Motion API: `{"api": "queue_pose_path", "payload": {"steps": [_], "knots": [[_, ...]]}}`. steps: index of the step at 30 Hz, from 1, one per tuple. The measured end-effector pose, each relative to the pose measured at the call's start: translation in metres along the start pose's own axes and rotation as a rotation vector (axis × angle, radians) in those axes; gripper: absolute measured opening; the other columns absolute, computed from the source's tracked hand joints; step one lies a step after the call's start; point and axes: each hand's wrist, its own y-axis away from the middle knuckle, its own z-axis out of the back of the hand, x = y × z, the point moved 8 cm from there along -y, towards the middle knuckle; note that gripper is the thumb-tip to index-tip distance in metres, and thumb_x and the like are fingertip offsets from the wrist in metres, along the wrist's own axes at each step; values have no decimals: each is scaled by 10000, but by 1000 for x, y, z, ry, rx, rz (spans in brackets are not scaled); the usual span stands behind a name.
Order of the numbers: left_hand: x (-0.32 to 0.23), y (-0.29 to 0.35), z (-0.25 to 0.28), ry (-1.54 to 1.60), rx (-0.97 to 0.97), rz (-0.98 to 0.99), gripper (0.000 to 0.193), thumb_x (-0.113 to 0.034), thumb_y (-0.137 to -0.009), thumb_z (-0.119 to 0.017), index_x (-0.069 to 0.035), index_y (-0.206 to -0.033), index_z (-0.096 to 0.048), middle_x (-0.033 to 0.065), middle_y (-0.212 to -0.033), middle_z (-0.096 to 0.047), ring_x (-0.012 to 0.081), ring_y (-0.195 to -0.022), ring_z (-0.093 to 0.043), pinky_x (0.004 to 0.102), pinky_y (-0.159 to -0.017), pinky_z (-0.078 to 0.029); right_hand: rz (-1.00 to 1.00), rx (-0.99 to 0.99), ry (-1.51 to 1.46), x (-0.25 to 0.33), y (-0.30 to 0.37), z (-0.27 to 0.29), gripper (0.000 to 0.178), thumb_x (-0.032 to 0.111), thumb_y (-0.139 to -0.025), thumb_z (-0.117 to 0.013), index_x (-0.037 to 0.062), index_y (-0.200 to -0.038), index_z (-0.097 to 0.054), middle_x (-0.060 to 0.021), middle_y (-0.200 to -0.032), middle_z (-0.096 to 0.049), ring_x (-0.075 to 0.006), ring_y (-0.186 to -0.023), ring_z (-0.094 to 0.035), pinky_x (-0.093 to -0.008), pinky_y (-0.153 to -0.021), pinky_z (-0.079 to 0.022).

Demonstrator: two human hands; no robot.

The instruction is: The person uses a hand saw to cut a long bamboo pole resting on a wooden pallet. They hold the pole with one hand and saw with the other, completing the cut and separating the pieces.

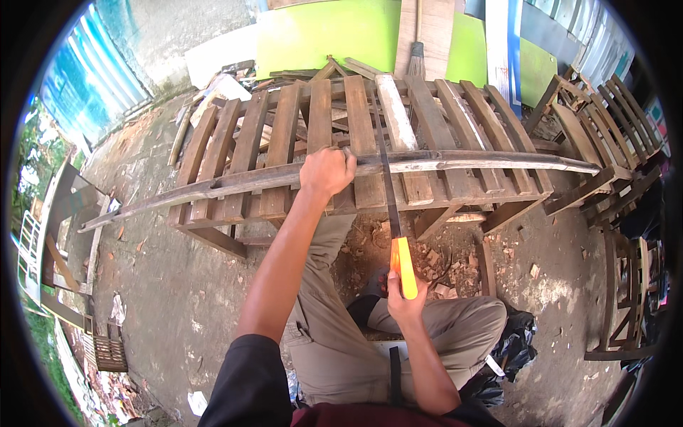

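Centre: your left grip (327, 172) clasps pole (370, 166) | lower centre: right grip (407, 304) holds saw (402, 252) | pin pole, stroke straight

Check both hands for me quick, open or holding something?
Left hand: closed, gripping the pole.
Right hand: closed, holding the saw by its handle.

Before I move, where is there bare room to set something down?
Mostly bare grey concrete floor lies between the left forearm and the brown slatted crate. The brown slatted wooden bench shows bare, gapped slats beyond the long grey-brown wooden pole, left of the left hand. Crowded: the floor around the reddish-brown chips and shiny black plastic bag.
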Motion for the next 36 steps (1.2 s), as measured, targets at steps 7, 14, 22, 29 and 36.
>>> {"api": "queue_pose_path", "payload": {"steps": [7,14,22,29,36], "knots": [[-3,-6,4,-43,160,50,475,-364,-972,-482,4,-866,-762,277,-859,-712,469,-833,-703,529,-824,-570,78,-8,57,26,-6,7,128,51,-914,-693,-22,-814,-661,-27,-565,-551,-97,-507,-511,-297,-497,-416],[-4,-26,4,-13,84,153,538,-398,-1013,-457,8,-835,-763,257,-855,-730,429,-830,-725,511,-776,-572,-100,-38,40,81,-47,8,178,106,-933,-704,-26,-820,-665,-42,-581,-578,-77,-560,-522,-301,-540,-432],[-4,-43,11,-95,110,205,594,-469,-1006,-430,1,-896,-775,236,-929,-746,384,-918,-734,478,-861,-567,118,-47,47,55,-60,-22,269,87,-908,-706,-12,-690,-584,-69,-532,-548,-95,-483,-490,-330,-473,-402],[8,-59,5,-41,184,284,571,-484,-966,-464,-4,-1009,-772,223,-1070,-742,370,-1049,-709,464,-942,-545,32,45,-101,6,-71,-30,189,74,-931,-674,-22,-775,-631,-28,-593,-539,-75,-571,-485,-304,-522,-410],[8,-56,7,-20,162,346,542,-468,-947,-497,-10,-1049,-768,208,-1086,-746,363,-1080,-704,448,-955,-548,-75,0,24,42,-67,-14,224,110,-941,-683,-23,-767,-633,-33,-587,-541,-76,-560,-483,-322,-510,-394]]}}
